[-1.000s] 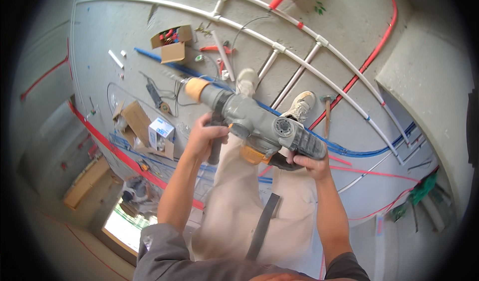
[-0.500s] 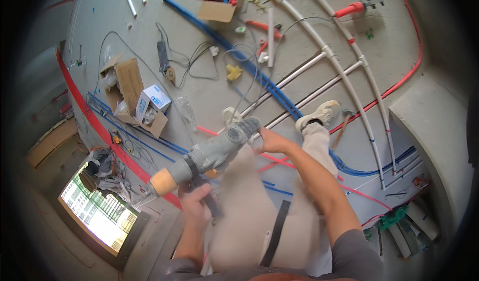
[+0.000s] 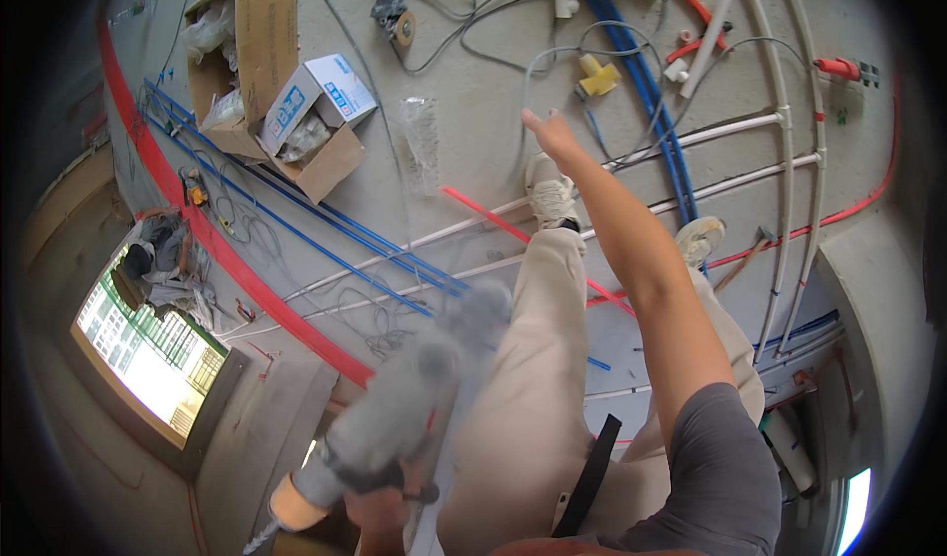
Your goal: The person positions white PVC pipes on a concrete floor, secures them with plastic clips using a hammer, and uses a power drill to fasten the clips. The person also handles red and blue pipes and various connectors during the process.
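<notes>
Low down, the scene reads so:

Drill (image 3: pixel 404 418): a grey power tool, blurred, slanting from lower left up toward the middle, over the person's left thigh; a tan collar and a bit show at its lower-left end.
Left hand (image 3: pixel 380 505): clamped round the drill's grip at the lower edge, fingers closed on it.
Right hand (image 3: pixel 550 134): stretched forward with the arm straight, fingers spread and holding nothing; well apart from the drill.
Hands to each other: far apart, the left low near the body, the right out over the floor.
Legs: light trousers (image 3: pixel 533 398) fill the middle; a white shoe (image 3: pixel 550 196) sits just below the right hand, a second shoe (image 3: pixel 698 240) to its right.
Strap (image 3: pixel 592 477): dark, hanging at the waist.
Floor (image 3: pixel 473 92): bare grey concrete, seen from above.
Pipes: white pipes (image 3: pixel 779 161) curve along the right; blue pipes (image 3: pixel 296 221) and a red pipe (image 3: pixel 207 240) run diagonally at the left; a thick blue pipe (image 3: pixel 631 73) comes down from the top.
Boxes: an open brown carton (image 3: pixel 252 63) at upper left, with a small white-and-blue box (image 3: pixel 316 92) touching it.
Plastic bag (image 3: pixel 422 142): clear, lying flat near the boxes.
Small parts: a yellow fitting (image 3: pixel 597 74) among grey cables, a red fitting (image 3: pixel 838 67) on a white pipe.
Hammer (image 3: pixel 745 258): beside the right shoe.
Opening (image 3: pixel 148 359): a bright gap in the floor at lower left.
</notes>
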### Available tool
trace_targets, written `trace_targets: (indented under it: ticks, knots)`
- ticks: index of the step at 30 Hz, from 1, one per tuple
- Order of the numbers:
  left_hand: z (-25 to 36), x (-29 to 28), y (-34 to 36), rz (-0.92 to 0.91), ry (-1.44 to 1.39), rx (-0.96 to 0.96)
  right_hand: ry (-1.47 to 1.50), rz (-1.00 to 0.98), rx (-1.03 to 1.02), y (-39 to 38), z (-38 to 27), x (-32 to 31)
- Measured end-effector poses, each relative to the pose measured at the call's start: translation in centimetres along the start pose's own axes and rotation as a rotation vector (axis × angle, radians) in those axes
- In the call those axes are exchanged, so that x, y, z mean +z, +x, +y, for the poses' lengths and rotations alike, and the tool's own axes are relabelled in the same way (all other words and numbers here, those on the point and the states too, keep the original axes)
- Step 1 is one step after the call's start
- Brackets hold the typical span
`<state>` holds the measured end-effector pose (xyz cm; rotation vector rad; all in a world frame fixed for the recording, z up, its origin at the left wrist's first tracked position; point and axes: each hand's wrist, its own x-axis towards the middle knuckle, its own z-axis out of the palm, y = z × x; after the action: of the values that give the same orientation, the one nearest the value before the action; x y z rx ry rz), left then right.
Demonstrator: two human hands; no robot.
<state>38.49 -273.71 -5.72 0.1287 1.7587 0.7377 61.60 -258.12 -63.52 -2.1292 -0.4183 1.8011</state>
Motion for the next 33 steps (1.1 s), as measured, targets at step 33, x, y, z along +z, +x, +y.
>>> trace_targets:
  ticks: [33]
  knots:
    - [-3.3, 31.7, 52.4, -0.202, 1.714, 0.446, -0.15, -0.449, -0.734, -43.9, 6.6, -18.0]
